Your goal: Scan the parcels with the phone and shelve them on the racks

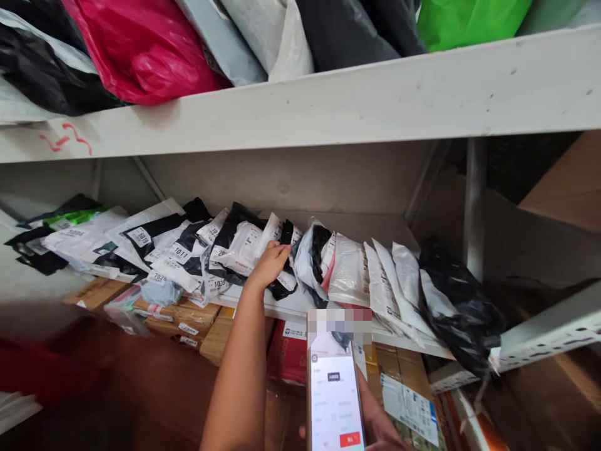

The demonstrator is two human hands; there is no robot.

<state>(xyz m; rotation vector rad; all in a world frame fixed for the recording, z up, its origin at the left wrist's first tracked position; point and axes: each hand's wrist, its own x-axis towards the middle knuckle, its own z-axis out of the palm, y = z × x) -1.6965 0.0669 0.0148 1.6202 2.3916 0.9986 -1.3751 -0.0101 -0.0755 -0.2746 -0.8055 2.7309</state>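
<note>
Out over the shelf, my left hand (269, 265) has its fingers pressed together at the edge of a small black-and-white parcel (287, 233) in the row; whether it grips the parcel is hard to make out. At the bottom, my right hand (375, 416) is wrapped round a phone (334, 401), its lit screen facing me and its top part blurred. Labelled plastic parcels lean side by side on both sides of my left hand, among them a clear-wrapped white parcel (348, 266) to the right.
An upper shelf beam (300, 113) with red writing crosses above, bearing bags such as a pink bag (150, 56). Beneath the parcel row stand cardboard boxes (188, 313) and a red box (287, 354). A black bag (462, 300) hangs over the shelf edge near the right post (475, 207).
</note>
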